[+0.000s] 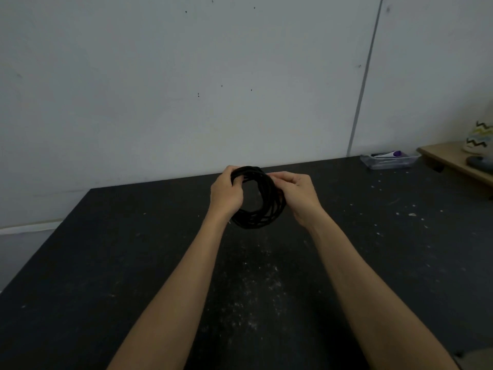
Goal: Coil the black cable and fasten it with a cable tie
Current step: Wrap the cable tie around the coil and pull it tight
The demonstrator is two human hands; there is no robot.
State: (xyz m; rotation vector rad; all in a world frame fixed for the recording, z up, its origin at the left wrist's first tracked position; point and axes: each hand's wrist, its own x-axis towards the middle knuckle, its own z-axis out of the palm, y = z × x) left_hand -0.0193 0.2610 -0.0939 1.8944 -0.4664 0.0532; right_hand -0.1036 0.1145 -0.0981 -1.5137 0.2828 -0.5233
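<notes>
Left hand (225, 193) and right hand (300, 194) pinch the coiled black cable (262, 209) (many loops) — aloft near the tabletop's (106, 263) far edge.

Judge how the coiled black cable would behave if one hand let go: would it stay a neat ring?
Probably not. The black cable loops already splay unevenly, so it looks springy. No tie shows, and both the left hand and right hand grip it.

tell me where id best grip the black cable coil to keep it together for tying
Probably pinch across the whole bundle on the coil's left side, where the left hand already wraps the strands, coming from the left. The loops fan apart at the bottom, so that part looks less secure.
</notes>
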